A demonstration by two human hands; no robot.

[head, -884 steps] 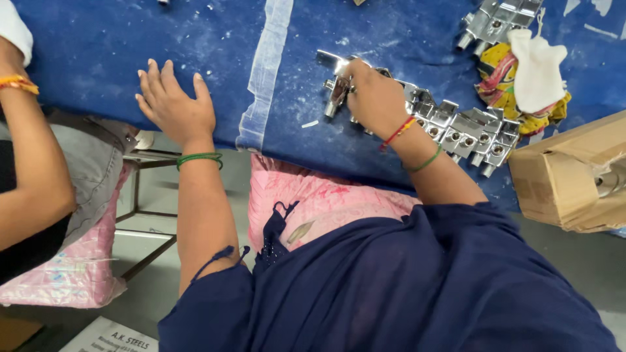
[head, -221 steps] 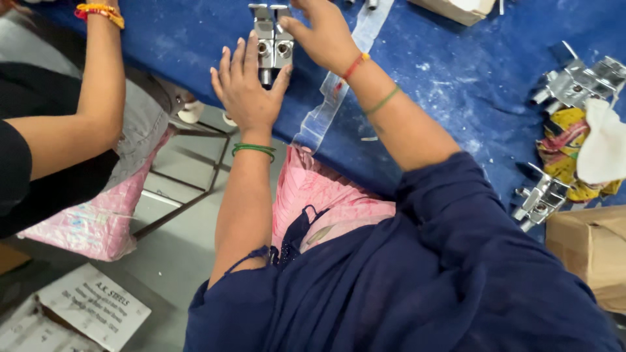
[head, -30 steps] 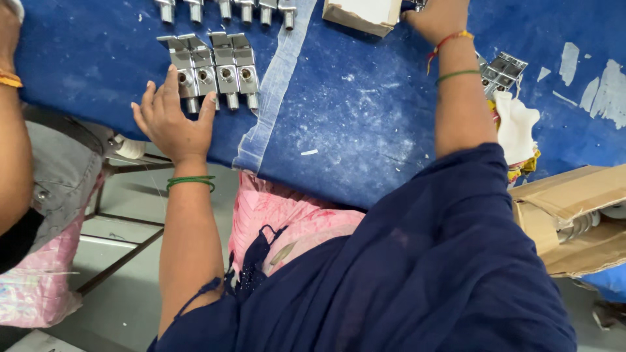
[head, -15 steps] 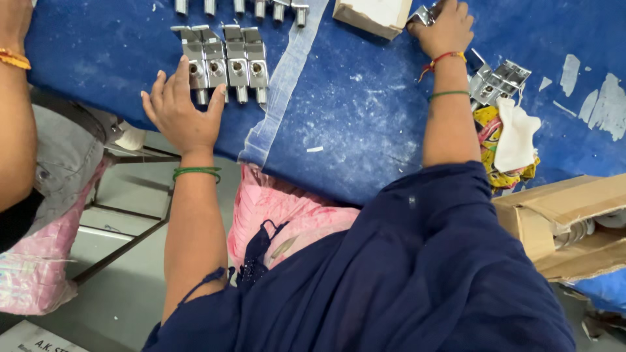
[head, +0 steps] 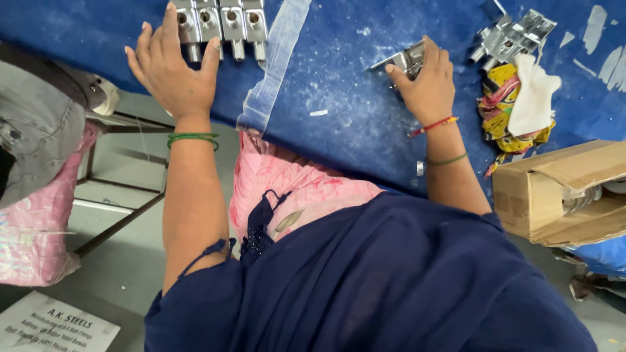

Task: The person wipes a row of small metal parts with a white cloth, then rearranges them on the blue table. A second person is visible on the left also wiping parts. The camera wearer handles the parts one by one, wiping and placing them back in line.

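On the blue table cover [head: 339,117], head view, both of the person's hands are at work among chrome metal fittings. Left hand [head: 173,68]: lies flat, fingers spread wide, nothing gripped; its fingertips touch the leftmost piece in a row of four chrome fittings [head: 222,19] lined up side by side at the top edge of the picture, their stubs pointing toward the person. Green bangle on that wrist. Right hand [head: 427,85]: closed over a single chrome fitting [head: 401,60], which lies on the cover well right of the row; fingers curl over its top, one flat end sticks out to the left. Red and green threads on that wrist.

A strip of clear tape [head: 274,72] runs down the cover between the two hands. Right of the right hand: a loose cluster of chrome fittings [head: 515,36], and just below it a yellow patterned rag with a white cloth [head: 531,98] on top. An open cardboard box [head: 561,192] sits at the right edge. Far left: another person's grey-clad leg [head: 39,130] on a seat.
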